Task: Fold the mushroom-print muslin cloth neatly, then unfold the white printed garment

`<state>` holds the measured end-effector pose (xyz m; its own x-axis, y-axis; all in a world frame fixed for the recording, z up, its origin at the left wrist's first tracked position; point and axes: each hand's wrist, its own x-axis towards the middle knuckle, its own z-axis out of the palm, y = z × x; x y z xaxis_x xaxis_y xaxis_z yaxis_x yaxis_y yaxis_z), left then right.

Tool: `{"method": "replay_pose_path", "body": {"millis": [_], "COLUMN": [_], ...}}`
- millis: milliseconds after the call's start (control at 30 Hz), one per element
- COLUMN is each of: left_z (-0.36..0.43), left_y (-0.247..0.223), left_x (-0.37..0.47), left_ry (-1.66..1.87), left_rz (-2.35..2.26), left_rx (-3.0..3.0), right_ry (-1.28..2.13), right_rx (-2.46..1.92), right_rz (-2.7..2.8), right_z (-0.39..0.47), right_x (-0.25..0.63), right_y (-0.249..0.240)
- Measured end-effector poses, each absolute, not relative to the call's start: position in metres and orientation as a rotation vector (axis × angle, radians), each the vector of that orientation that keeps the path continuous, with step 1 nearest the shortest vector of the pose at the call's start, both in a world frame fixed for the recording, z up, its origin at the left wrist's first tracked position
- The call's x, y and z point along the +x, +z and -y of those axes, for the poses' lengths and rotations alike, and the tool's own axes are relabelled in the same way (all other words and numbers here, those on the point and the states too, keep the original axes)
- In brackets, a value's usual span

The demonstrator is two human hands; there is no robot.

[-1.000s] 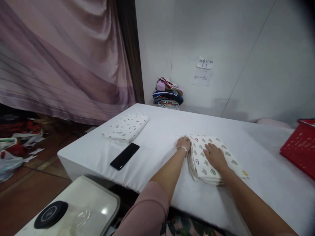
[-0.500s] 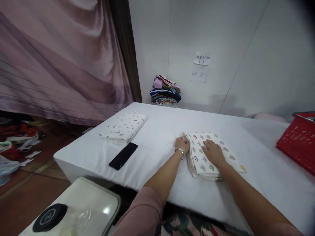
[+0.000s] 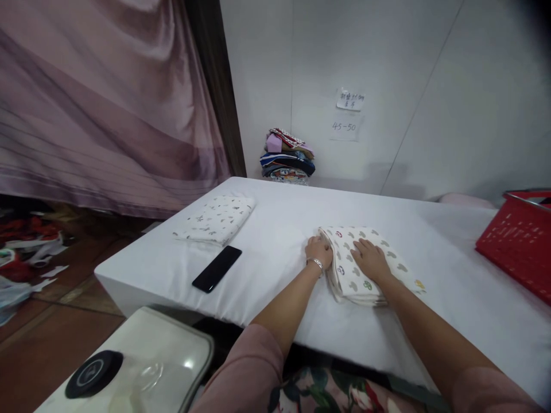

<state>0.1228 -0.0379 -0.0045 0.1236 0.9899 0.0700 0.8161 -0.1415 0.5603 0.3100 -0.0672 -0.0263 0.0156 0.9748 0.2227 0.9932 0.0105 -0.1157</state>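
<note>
A folded white cloth (image 3: 344,281) printed with grey mushroom-like shapes and a few coloured ones lies on the white-covered table (image 3: 275,229) in front of me. At its left folded edge is my left hand (image 3: 319,252), a silver bracelet on the wrist and its fingers curled closed on the edge; the fingertips are partly hidden. My right hand (image 3: 371,261) rests flat on top of the cloth, fingers stretched out. Another folded white cloth (image 3: 217,219) with small dark prints lies at the table's left end, apart from both hands.
A black phone (image 3: 217,269) lies near the front left edge. On the right stands a red basket (image 3: 516,241). Behind the table is a stack of folded fabrics (image 3: 287,158) against the wall. A white-topped stool or box (image 3: 163,355) with a round black object (image 3: 94,374) sits lower left.
The view has shifted slightly. Both hands keep nearly the same places on the cloth, the left at its edge and the right flat on top.
</note>
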Motion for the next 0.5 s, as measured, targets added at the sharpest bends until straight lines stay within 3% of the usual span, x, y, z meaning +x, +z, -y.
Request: {"method": "replay_pose_path", "body": {"millis": [500], "left_z": [0.013], "left_y": [0.01], "left_x": [0.122], "left_ry": [0.449], "left_rz": [-1.799], "left_rx": [1.762], "right_ry": [-0.104], "right_rx": [-2.057], "right_rz": [2.054], "right_z": [0.07], "right_x": [0.307], "right_y": [-0.021]}}
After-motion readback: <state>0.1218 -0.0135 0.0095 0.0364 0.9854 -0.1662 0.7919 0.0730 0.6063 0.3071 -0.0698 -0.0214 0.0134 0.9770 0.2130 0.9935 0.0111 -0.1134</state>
